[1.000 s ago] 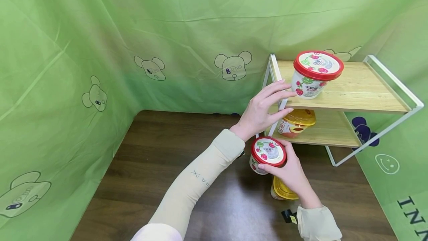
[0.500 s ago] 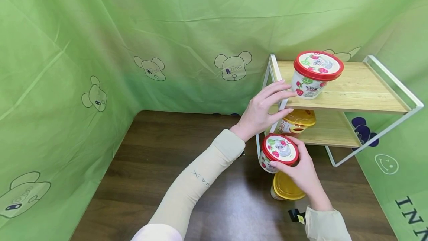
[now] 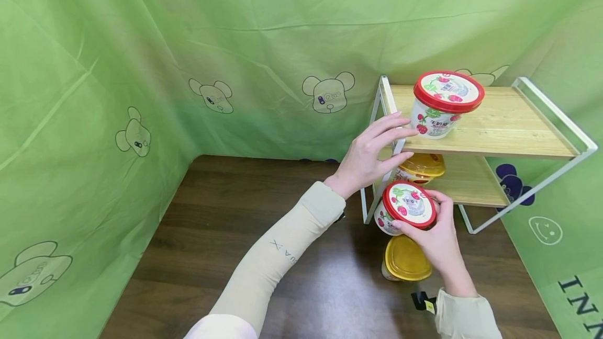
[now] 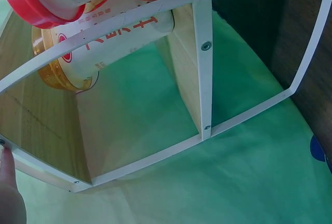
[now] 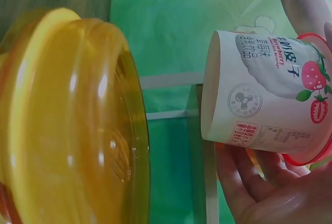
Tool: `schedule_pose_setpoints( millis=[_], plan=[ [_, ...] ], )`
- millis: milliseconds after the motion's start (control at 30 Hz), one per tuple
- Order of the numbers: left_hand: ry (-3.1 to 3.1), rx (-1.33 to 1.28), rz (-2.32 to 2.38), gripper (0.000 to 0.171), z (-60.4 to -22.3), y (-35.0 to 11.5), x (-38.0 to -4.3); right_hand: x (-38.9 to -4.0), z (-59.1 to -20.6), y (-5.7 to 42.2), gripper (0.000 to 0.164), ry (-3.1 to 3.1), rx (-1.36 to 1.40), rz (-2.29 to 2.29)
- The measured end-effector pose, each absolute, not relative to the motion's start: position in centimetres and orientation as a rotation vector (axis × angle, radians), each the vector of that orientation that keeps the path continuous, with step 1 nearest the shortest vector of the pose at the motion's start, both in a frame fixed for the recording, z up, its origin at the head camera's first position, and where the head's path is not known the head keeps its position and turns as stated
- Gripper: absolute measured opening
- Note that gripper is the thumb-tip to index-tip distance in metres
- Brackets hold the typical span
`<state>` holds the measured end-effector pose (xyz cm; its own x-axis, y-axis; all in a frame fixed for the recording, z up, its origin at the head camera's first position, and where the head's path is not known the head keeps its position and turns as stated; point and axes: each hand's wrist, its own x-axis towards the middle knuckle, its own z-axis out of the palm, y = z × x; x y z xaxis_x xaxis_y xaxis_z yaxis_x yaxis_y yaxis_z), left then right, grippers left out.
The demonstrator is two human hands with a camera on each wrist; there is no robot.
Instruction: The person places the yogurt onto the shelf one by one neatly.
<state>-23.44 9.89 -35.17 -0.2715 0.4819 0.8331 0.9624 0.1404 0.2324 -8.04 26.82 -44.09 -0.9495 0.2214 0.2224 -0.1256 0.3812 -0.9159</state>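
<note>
My right hand (image 3: 438, 234) grips a white tub (image 3: 409, 208) with a red lid and strawberry print, fingers and thumb round its rim. The tub is off the floor, tilted, in front of the lower shelf. In the right wrist view the printed side of this tub (image 5: 259, 89) shows. At the upper left corner of the white-framed shelf rack (image 3: 499, 124), my left hand (image 3: 369, 153) rests with fairly straight fingers. Its fingertips reach beside another red-lidded tub (image 3: 443, 106) on the top shelf. Whether they touch that tub I cannot tell.
A yellow-lidded tub (image 3: 421, 166) stands on the lower shelf, partly hidden behind the held tub. Another yellow-lidded tub (image 3: 407, 259) stands on the dark wood floor (image 3: 226, 224) below. Green cloth walls (image 3: 264, 56) enclose the left, back and right sides.
My right hand has moved the red-lidded tub right and slightly up, toward the lower shelf, tilting it. More of the floor tub's yellow lid shows. My left hand has not moved.
</note>
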Motion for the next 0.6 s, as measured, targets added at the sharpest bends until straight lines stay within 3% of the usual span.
schedule_pose_setpoints(
  millis=[600],
  plan=[
    [-1.853, -1.375, -1.045, 0.038, -35.3, 10.0, -23.5, -7.7, -43.0, 27.9, 0.092, -2.207, -0.024, 1.583]
  ],
)
